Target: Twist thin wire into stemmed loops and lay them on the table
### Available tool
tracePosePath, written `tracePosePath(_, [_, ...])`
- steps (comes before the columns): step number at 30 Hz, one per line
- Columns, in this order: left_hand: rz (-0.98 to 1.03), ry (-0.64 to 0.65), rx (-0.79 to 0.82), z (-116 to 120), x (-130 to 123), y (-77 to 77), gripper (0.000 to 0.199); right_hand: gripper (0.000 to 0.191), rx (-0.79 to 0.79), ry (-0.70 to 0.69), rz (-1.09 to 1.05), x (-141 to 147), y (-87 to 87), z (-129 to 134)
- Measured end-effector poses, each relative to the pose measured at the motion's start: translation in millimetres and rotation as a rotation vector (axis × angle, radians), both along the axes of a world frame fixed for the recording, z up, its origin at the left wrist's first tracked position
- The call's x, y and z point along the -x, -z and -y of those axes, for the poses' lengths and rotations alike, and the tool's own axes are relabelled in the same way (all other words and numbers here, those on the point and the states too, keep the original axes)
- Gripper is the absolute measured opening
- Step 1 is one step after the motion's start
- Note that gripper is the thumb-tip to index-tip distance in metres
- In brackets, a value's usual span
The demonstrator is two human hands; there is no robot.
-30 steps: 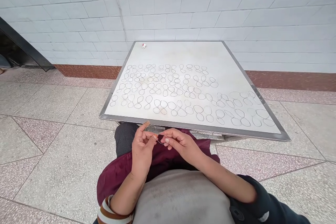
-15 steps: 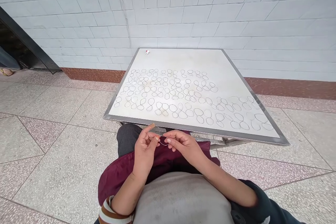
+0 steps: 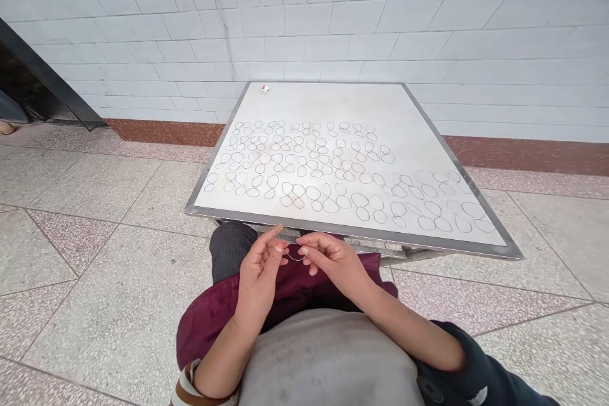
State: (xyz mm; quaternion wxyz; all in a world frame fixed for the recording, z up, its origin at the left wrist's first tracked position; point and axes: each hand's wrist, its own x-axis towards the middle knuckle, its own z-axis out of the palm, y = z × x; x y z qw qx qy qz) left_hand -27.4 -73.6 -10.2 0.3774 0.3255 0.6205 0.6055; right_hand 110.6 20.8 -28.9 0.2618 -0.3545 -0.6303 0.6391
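Observation:
Between my hands, just in front of the table's near edge, a thin pale wire loop (image 3: 294, 259) is stretched. My left hand (image 3: 258, 269) pinches one side of it between thumb and fingers, its forefinger raised with a tan covering on the tip. The other side sits in the closed thumb and fingertips of my right hand (image 3: 333, 260). The wire's exact ends are too fine to make out. Beyond my hands, many thin figure-eight wire loops (image 3: 292, 195) lie in rough rows on the white tabletop (image 3: 328, 103).
A small white-and-red object (image 3: 265, 89) sits at the table's far left corner. The metal table edge (image 3: 352, 229) runs just past my hands. Behind stands a tiled wall (image 3: 333, 44). Maroon cloth (image 3: 209, 317) covers my lap. Part of a person's foot (image 3: 6, 128) shows at far left.
My hands have shifted slightly, and the left thumb has moved a little to the left. The loop between them now looks flatter. The view has tilted slightly.

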Motion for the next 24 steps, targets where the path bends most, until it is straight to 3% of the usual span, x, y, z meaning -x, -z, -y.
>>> tracePosePath(5, [0.040,-0.055,-0.013,-2.5,2.5,6.3,0.031,0.021,-0.052,-0.001,-0.020,1.1,3.7,0.5])
tracePosePath(8, [0.188,-0.093,-0.070,-6.3,2.8,11.7,0.028,0.020,-0.148,-0.011,-0.040,1.7,4.4,1.2])
tracePosePath(14, [0.747,-0.044,-0.206,-18.6,10.2,12.6,0.025,0.026,-0.658,-0.243,-0.048,-2.4,-8.4,9.5])
tracePosePath(16, [0.865,-0.009,-0.246,-21.3,15.1,10.3,0.031,0.029,-0.718,-0.287,-0.056,-3.8,-10.5,14.3])
tracePosePath(18, [0.916,0.009,-0.299,-22.1,19.3,7.0,0.039,0.026,-0.636,-0.262,-0.037,-3.2,-10.2,18.3])
tracePosePath(21, [0.902,0.031,-0.373,-20.5,23.0,0.9,0.043,0.019,-0.370,-0.210,-0.012,3.9,-11.6,21.1])
tracePosePath(24, [0.837,0.075,-0.435,-17.3,25.0,-5.2,0.041,0.021,-0.187,-0.267,0.008,17.4,-21.4,21.4])
